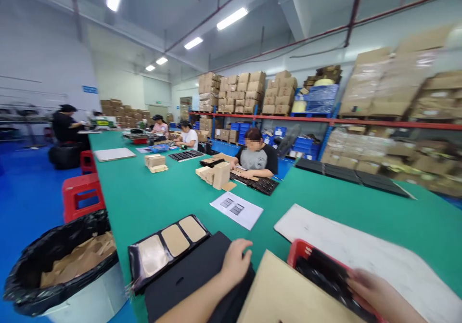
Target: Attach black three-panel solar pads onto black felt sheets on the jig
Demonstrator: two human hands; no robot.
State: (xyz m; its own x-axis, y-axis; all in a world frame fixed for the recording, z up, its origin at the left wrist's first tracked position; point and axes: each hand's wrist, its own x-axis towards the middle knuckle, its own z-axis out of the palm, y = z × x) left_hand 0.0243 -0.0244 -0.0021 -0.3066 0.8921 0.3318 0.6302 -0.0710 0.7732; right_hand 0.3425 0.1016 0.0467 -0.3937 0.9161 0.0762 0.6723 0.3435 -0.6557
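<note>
My left hand hovers at or rests on the right part of a flat black board; contact is hard to judge. Its fingers are loosely bent and apart, with nothing in them. My right hand reaches into a red basket that holds glossy black pieces. That hand is blurred and its fingertips are partly hidden, so its grip is unclear. A tan cardboard sheet lies between my hands, overlapping the basket's near side. Beyond the board sits a black strip with three tan rounded panels.
On the green table lie a printed sheet, a white board and tan block stacks. A co-worker sits opposite, handling black pieces. A lined bin and red stools stand left.
</note>
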